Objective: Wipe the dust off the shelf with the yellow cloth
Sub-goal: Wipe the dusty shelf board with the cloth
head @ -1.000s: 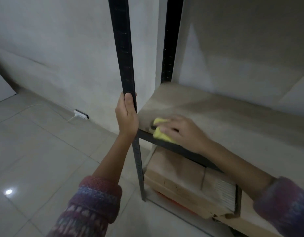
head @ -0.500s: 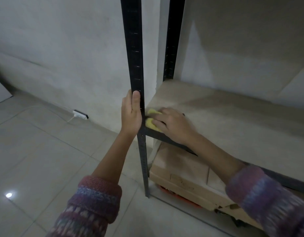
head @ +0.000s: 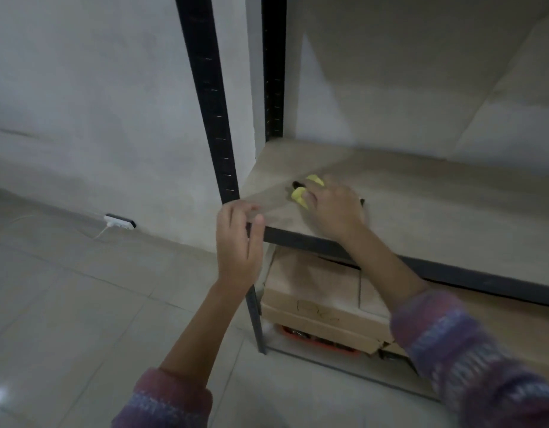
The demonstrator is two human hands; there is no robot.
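Observation:
A beige shelf board sits in a black metal frame. My right hand lies on the board near its front left part and presses the yellow cloth down; only two yellow bits show past my fingers. My left hand grips the front left upright post at the shelf's corner, thumb on the front rail.
Below the shelf stand cardboard boxes over something orange. A white power strip with a cable lies on the tiled floor by the wall at left. A second black post stands at the back left corner.
My right hand has slid the cloth from the front left corner back and to the right across the board. My left hand has moved down the post to the shelf's corner.

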